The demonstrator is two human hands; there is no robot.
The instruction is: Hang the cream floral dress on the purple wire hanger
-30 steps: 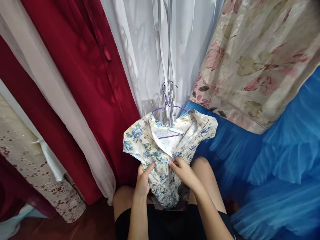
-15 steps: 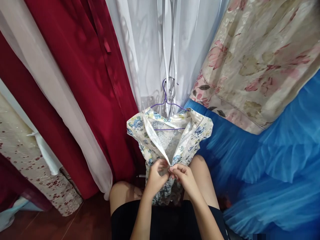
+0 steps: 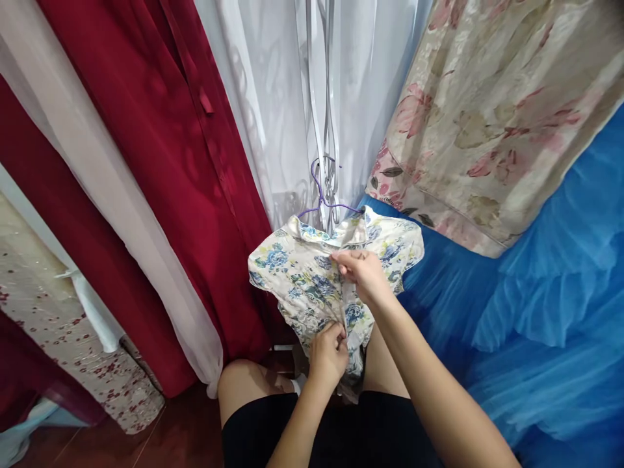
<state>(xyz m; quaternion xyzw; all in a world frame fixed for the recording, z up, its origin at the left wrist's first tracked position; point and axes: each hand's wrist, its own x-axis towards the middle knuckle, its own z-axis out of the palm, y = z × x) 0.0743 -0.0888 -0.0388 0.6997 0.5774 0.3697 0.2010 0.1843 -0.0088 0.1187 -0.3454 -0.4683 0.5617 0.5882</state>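
A cream sleeveless dress with blue and yellow flowers hangs on a purple wire hanger between my knees. Its opening is zipped together up to just below the collar. My right hand is closed at the top of the zipper, in a pinch at the neckline; the pull itself is hidden by the fingertips. Lower down, my left hand grips the fabric beside the zipper line, fingers curled in. The dress's lower end droops between my thighs, partly behind my left hand and wrist.
White fabric with long straps hangs behind the hanger. Dark red cloth and a pale sheer length hang at left. To the right are a floral panel and blue tulle. Red floor tiles show below left.
My right hand has moved up along the zipper to the neckline, and the wide V opening has come together. My left hand has moved slightly down and right, now gripping the fabric.
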